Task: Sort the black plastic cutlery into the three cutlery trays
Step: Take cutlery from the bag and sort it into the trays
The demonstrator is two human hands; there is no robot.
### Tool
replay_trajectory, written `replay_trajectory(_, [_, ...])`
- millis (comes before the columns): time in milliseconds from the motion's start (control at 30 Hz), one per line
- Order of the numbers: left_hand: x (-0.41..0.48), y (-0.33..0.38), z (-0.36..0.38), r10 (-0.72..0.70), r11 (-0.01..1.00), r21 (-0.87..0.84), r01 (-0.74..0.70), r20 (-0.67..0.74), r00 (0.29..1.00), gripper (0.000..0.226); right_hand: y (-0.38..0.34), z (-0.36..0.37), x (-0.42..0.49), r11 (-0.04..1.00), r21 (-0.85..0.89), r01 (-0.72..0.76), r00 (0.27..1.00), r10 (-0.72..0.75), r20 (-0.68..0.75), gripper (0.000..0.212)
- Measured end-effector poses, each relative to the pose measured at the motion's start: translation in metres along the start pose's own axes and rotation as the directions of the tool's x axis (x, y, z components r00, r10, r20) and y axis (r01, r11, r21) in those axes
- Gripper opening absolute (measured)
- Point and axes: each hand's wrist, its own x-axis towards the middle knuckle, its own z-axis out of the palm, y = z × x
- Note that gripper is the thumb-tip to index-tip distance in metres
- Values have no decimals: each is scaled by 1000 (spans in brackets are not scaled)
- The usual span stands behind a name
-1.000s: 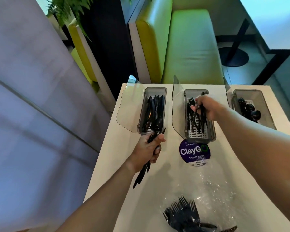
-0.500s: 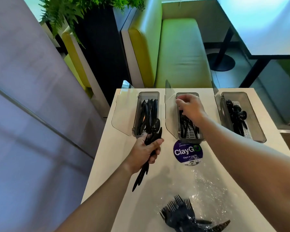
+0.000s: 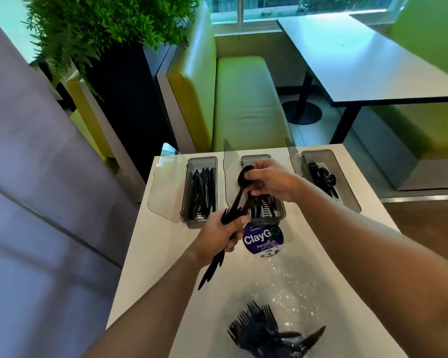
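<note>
A round purple sticker on the white counter reads "ClayGo" in white letters; the smaller lines above and below it are too blurred to read.

Head-worn view, down over counter

Bright window daylight, wide-angle edge bending (slight motion blur).

green booth seat, grey table, window (daylit), fern
</note>
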Motion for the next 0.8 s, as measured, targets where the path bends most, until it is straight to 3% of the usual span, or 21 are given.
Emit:
replay_trajectory(133, [6,-5,5,12,1000,-18,-12,-1,1000,29,-21,-30,-4,916,381,126,984,-65,-167,18])
replay_trajectory(233, [16,-12,16,-15,999,-45,16,14,1000,32,-26,-66,-6,875,437,211,926,-36,-375,15])
replay_trajectory(333, [25,-17,27,-38,998,-54,39,17,999,36,-14,-107,-2,930,320,178,833,31,-553,15])
replay_trajectory(433, [31,-21,32,-47,997,-68,47,6,999,34,15,-137,1,991,122,-47,742,116,-660,18])
replay_trajectory(533, [35,-26,33,-53,996,-77,53,9,999,17,50,-158,4,964,11,-266,684,197,-703,17])
replay_trajectory(700, [36,-26,30,-66,995,-74,67,21,998,12,82,-170,4,912,-128,-390,645,172,-744,21])
replay_trajectory(800, [33,-24,28,-67,994,-80,70,31,997,13,83,-167,1,909,-171,-381,658,137,-740,26])
